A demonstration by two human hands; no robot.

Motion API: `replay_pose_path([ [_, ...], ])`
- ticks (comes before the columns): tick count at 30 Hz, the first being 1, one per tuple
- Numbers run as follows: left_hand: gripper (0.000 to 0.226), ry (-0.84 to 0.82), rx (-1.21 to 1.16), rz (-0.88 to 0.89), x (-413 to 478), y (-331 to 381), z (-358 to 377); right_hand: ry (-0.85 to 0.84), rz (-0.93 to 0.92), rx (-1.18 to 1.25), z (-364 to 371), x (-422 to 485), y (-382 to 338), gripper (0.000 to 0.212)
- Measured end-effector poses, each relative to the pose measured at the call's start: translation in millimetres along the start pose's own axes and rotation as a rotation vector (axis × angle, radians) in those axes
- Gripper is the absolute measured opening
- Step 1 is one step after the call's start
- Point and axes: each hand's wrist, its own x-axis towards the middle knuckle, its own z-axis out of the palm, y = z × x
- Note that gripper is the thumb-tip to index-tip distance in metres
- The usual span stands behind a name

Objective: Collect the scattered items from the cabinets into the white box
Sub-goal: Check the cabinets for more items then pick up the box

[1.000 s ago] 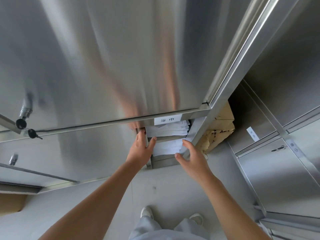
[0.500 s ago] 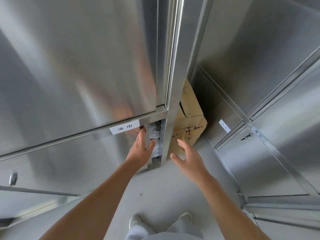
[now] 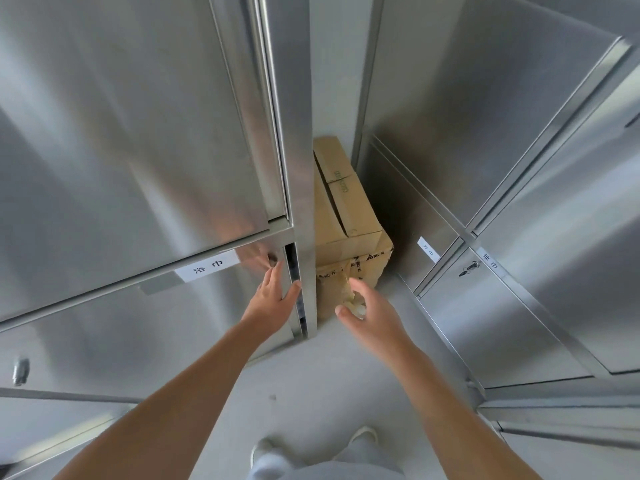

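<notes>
My left hand (image 3: 273,299) lies flat on the lower cabinet door (image 3: 156,323), near its right edge. The fingers are straight and close together, tips up by the door's top corner, and the thumb is spread toward the edge. The door stands just short of its frame, leaving a narrow dark slit (image 3: 302,317); I cannot tell what is inside. My right hand (image 3: 374,317) hangs in the air right of the frame, fingers loosely spread and slightly bent, holding nothing, in front of a taped cardboard box (image 3: 349,244). The box stands on the pale grey floor (image 3: 322,368), in the corner between this cabinet and a second bank of cabinets (image 3: 502,323). Every door is brushed steel, and a white paper label (image 3: 207,268) sits on the rail above mine.
</notes>
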Motion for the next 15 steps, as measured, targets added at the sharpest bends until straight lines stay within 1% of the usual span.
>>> replay_pose_path([
  [2, 0.069, 0.003, 0.088, 0.035, -4.0, 5.6, -2.4, 0.016, -0.003, 0.005, -4.5, 0.2, 2.8, 0.069],
  [7, 0.060, 0.065, 0.280, 0.267, -11.5, 47.6, -11.2, 0.097, 0.022, -0.007, -21.6, -2.2, 1.8, 0.067],
  [11, 0.060, 0.044, 0.426, 0.458, -7.2, 88.8, -24.0, 0.257, 0.055, -0.045, -50.3, -15.1, -5.4, 0.061],
  [15, 0.062, -0.005, 0.511, 0.647, -7.8, 127.4, -40.4, 0.493, 0.151, -0.083, -81.7, -45.6, -10.0, 0.057],
])
